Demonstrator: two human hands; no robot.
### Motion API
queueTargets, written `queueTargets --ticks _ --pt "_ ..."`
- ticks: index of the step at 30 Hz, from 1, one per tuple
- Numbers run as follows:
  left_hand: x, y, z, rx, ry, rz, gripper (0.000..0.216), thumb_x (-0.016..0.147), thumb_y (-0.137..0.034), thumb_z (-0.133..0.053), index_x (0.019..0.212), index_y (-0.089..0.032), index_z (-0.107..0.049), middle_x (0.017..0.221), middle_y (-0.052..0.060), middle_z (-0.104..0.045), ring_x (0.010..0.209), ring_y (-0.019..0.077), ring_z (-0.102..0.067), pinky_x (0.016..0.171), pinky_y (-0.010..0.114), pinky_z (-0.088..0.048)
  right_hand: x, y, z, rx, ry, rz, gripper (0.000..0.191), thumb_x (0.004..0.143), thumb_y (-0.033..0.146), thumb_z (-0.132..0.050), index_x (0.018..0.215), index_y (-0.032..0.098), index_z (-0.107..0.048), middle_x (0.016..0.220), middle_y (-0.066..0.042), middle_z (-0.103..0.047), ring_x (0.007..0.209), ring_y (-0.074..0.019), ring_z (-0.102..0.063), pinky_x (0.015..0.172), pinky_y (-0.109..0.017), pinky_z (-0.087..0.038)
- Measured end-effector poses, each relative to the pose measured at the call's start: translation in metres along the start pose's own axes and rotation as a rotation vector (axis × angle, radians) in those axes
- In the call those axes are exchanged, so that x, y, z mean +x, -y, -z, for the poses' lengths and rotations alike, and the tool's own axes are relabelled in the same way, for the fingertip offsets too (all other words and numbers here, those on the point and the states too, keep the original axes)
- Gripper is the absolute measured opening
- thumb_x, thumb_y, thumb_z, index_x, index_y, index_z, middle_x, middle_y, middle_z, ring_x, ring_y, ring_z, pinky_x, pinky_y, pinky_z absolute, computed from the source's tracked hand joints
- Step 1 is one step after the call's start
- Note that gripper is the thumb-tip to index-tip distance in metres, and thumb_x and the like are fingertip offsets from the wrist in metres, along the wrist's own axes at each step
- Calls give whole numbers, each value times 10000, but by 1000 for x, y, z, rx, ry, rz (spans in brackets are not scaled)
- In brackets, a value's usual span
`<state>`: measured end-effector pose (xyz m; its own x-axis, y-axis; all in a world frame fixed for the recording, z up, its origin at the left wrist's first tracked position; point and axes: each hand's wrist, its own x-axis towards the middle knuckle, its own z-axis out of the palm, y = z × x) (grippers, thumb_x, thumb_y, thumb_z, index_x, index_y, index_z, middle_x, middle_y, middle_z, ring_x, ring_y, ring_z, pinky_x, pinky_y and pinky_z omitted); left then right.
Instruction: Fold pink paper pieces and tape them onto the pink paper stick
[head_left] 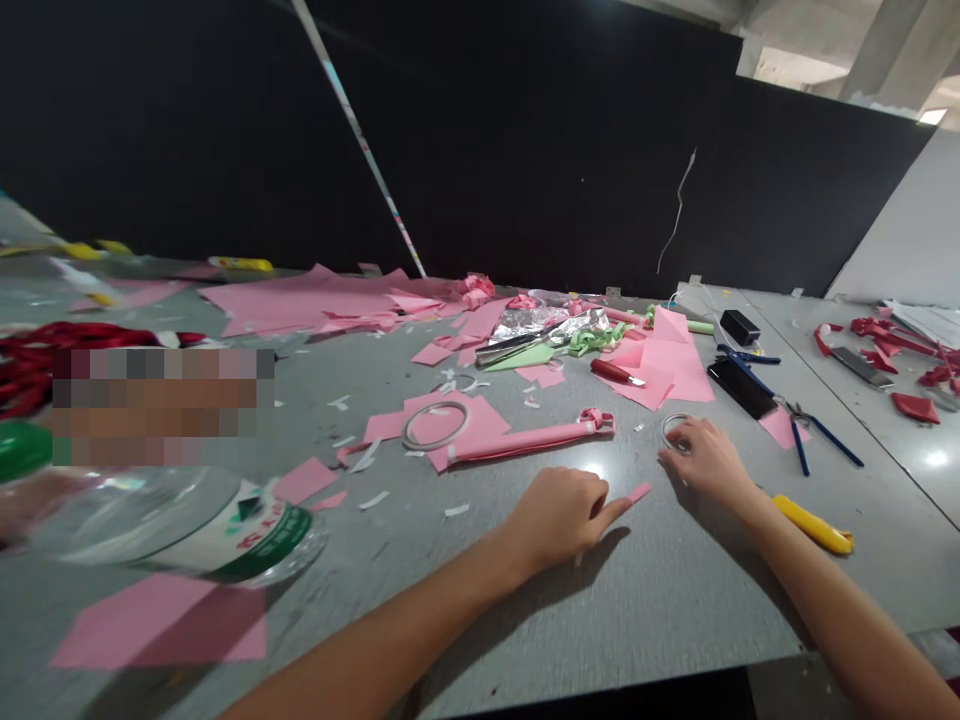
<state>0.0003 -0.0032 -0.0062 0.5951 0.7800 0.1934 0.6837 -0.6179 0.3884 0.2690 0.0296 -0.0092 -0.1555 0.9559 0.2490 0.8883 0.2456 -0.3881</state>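
My left hand (559, 515) is closed over the table, pinching a narrow pink paper strip (639, 492) whose end sticks out past the fingertips. To the right of it, my right hand (705, 458) has its fingers curled on a thin, pale ring (673, 424) that looks like a roll of clear tape; the fingers cover part of it. Beyond my left hand lies a long folded pink paper piece (525, 440) with a curled end. A grey ring (435, 426) rests on pink paper next to it. A yellow tool handle (814, 525) lies beside my right forearm.
At left, a blurred clear bottle (172, 525) with a green cap lies tilted near another person's hand (37, 505). Farther back are pink sheets (300, 298), a red-handled knife (616, 372), scissors (517, 345) and foil. Blue-handled pliers (825, 430) and a phone (741, 388) lie right.
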Motion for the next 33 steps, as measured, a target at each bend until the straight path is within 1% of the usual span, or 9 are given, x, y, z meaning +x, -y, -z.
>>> queueTargets --ticks 5,8,11,13,15,19,23,28,33 --pt "3 3 4 -87 -78 4 466 1077 -454 -558 732 -195 -733 731 55 -735 681 197 -650 640 312 -358 -3 5 -4 -81 21 17 125 905 119 -611 911 179 -721 1002 -99 -780 994 -280 -689 870 -381 -406" --pt "2 3 2 -171 -135 18 283 1066 -388 -595 1151 -197 -785 887 57 -802 775 216 -715 718 308 -451 -6 17 -2 160 33 77 87 919 171 -604 916 194 -688 924 -72 -768 879 -241 -687 847 -362 -443" --pt "2 4 -2 -215 -136 -8 444 1070 -391 -595 1473 -207 -628 1008 64 -825 857 237 -752 793 326 -519 -14 34 1 424 97 172 64 935 221 -611 916 222 -671 873 -49 -749 806 -215 -671 800 -342 -478" --pt "2 6 -5 -234 -134 -64 418 1086 -406 -570 1446 -206 -638 1119 88 -824 970 255 -764 868 348 -545 -21 45 2 493 124 244 58 919 207 -618 896 232 -666 856 -47 -740 813 -219 -662 814 -353 -489" --pt "3 9 -7 -231 -144 -104 334 1098 -408 -550 1296 -195 -713 1144 105 -820 1011 268 -762 890 357 -549 -26 51 2 521 139 298 68 903 192 -617 880 239 -660 851 -51 -734 831 -228 -652 820 -362 -499" --pt "2 12 -11 -167 -155 -119 301 1103 -396 -546 1101 -184 -759 960 94 -809 868 255 -744 780 333 -525 -28 50 -1 516 135 342 101 839 153 -614 845 250 -639 816 -33 -712 812 -229 -631 939 -421 -517" --pt "1 10 -12 -149 -164 -133 306 1090 -422 -572 1058 -186 -764 894 86 -791 805 235 -718 729 312 -496 -27 47 -4 454 144 361 156 793 115 -617 857 256 -634 787 0 -702 704 -199 -611 1177 -506 -399" --pt "0 9 -13 -122 -151 -161 272 1091 -371 -567 1058 -192 -770 905 79 -799 818 239 -722 725 313 -490 -28 49 -3 432 193 382 173 809 114 -584 899 248 -648 838 -15 -733 750 -214 -647 1200 -519 -374" --pt "0 10 -11 -135 -168 -120 309 1099 -422 -556 1085 -201 -773 917 80 -797 832 233 -724 751 309 -501 -29 48 -3 423 216 419 195 841 119 -551 925 230 -688 871 -11 -755 788 -208 -675 1188 -525 -378"
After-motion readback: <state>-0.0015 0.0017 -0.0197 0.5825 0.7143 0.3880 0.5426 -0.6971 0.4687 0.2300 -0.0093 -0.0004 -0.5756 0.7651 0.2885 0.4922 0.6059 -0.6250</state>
